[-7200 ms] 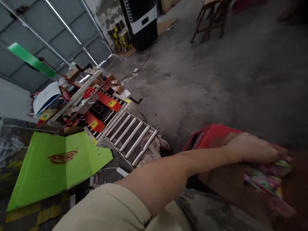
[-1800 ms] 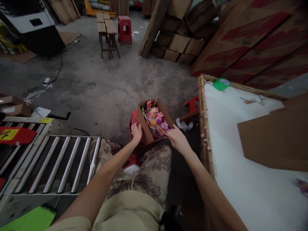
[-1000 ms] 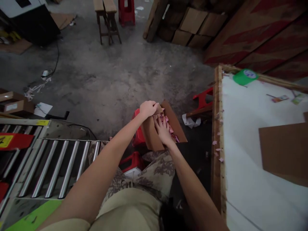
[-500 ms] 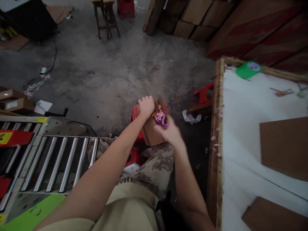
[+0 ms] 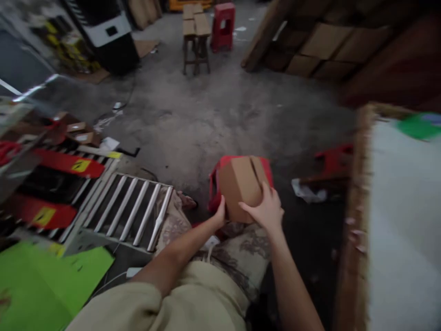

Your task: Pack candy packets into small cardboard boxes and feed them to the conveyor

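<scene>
1. Head view, the hands: the cardboard box point(image 5: 241, 184) is held between the two hands, in front of the knees. Its near left corner is gripped by the left hand point(image 5: 221, 214), whose fingers are partly hidden by the box. Its near right side is grasped by the right hand point(image 5: 268, 209), with the thumb laid across the near face and the fingers spread along the side.
2. Head view, the box: the top flaps are folded inward, and a narrow dark gap is left between them. The box is seen over the red stool point(image 5: 268, 169); whether its full weight is borne there cannot be told.
3. Head view, left: a roller conveyor point(image 5: 137, 210) is placed beside the knee, joined to a machine with red plates point(image 5: 65, 161). A bright green sheet point(image 5: 44, 280) is seen nearer the body.
4. Head view, right: a green roll point(image 5: 418, 126), blurred, is carried by the white-topped desk point(image 5: 406, 207).
5. Head view, far side: wooden stools point(image 5: 196, 27) are stood on the concrete floor point(image 5: 186, 124), near stacked cartons point(image 5: 325, 41).
</scene>
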The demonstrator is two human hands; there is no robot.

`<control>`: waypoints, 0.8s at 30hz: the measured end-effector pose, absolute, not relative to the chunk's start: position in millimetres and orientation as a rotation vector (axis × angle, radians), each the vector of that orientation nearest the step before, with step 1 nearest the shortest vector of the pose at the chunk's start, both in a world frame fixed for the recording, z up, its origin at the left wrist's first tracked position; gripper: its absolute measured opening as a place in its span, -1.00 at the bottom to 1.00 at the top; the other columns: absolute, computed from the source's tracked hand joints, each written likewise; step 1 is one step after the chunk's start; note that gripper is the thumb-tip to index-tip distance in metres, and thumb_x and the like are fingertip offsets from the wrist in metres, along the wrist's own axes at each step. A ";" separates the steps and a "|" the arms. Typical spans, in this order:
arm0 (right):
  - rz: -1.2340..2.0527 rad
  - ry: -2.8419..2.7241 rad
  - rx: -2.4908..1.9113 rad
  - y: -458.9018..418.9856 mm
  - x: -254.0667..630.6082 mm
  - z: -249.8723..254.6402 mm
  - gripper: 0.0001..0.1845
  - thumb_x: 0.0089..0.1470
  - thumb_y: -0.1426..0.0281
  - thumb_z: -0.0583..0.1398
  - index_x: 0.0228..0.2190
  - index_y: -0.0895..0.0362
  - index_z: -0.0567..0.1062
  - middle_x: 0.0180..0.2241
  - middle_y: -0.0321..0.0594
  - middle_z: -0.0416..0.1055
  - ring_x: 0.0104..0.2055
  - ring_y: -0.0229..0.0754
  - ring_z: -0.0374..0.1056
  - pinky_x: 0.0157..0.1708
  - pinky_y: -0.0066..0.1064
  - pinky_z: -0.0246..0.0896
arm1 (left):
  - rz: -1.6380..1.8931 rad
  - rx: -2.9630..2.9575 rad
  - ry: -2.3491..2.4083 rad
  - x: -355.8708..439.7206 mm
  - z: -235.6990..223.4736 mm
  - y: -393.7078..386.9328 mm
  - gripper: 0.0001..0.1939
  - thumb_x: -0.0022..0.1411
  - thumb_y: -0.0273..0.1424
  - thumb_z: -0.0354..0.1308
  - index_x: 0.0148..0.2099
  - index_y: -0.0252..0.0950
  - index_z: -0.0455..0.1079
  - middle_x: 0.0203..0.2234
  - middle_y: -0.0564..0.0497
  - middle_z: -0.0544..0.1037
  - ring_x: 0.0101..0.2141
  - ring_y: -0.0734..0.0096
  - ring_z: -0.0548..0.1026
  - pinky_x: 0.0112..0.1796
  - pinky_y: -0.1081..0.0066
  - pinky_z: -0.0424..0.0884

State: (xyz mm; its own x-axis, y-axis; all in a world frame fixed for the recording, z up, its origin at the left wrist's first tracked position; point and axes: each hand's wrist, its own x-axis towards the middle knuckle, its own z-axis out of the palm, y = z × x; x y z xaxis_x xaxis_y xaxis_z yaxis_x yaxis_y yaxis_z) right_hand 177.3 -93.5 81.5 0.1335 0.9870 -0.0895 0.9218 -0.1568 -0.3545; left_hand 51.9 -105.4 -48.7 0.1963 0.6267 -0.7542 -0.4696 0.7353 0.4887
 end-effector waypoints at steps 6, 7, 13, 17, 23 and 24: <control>0.514 -2.029 -1.904 -114.0 138.7 97.9 0.19 -0.20 -0.14 0.28 0.34 0.00 -0.03 0.29 0.16 0.00 0.27 0.39 0.05 0.04 0.26 0.15 | 1.100 -0.031 0.849 -4.7 -46.1 -130.8 -0.11 0.23 0.26 -0.29 0.19 -0.34 0.37 0.08 -0.19 0.50 0.18 0.09 0.37 0.24 0.10 0.18; 0.514 -2.109 -1.788 -116.8 122.0 107.3 0.17 -0.19 -0.13 0.28 0.34 -0.01 -0.03 0.30 0.15 -0.01 0.27 0.38 0.05 0.04 0.23 0.16 | 1.183 -0.006 0.861 -25.7 -38.4 -140.8 -0.12 0.23 0.25 -0.29 0.19 -0.32 0.37 0.10 -0.17 0.49 0.20 0.09 0.34 0.25 0.11 0.18; 0.505 -2.588 -1.077 -146.9 -29.7 137.2 0.11 -0.19 0.02 0.35 0.32 -0.03 0.05 0.31 0.14 -0.06 0.23 0.40 0.05 0.06 0.18 0.11 | 1.748 0.204 1.660 -154.8 23.9 -230.8 -0.16 0.26 0.21 -0.19 0.34 -0.27 0.13 0.32 -0.14 0.20 0.32 0.10 0.12 0.31 0.13 0.05; 0.649 -2.748 -0.799 -170.3 -123.5 115.0 -0.05 -0.06 0.15 0.32 0.29 0.09 0.13 0.34 0.23 -0.10 0.27 0.48 -0.04 0.10 0.33 -0.05 | 1.658 1.070 2.363 -199.0 73.9 -270.3 -0.10 0.25 0.19 -0.12 0.45 -0.19 -0.18 0.42 -0.10 -0.16 0.40 0.13 -0.19 0.35 0.11 -0.21; 0.887 -2.858 -0.549 -134.2 -112.7 98.4 -0.09 -0.03 0.29 0.26 0.29 0.28 0.11 0.34 0.15 -0.03 0.39 0.21 -0.17 0.32 0.05 -0.17 | 0.652 1.764 2.219 -214.5 88.4 -250.7 0.19 -0.07 0.22 0.24 0.44 -0.25 -0.11 0.41 -0.23 -0.17 0.38 -0.15 -0.26 0.30 -0.11 -0.12; 0.932 -2.822 -0.563 -124.1 -86.5 99.5 -0.08 0.00 0.25 0.25 0.30 0.30 0.09 0.34 0.14 -0.03 0.39 0.16 -0.13 0.32 -0.04 -0.11 | 0.608 1.749 2.276 -218.9 84.2 -247.7 0.16 -0.07 0.14 0.29 0.43 -0.25 -0.06 0.41 -0.22 -0.15 0.38 -0.16 -0.24 0.30 -0.11 -0.14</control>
State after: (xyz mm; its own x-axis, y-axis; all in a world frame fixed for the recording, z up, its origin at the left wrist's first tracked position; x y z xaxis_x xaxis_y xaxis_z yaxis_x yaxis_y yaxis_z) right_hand -86.5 -124.1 99.5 -0.9240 0.3823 -0.0056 0.3104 0.7415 -0.5948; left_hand -218.9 -247.7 84.2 -0.2756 0.9575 0.0845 0.8720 0.2121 0.4411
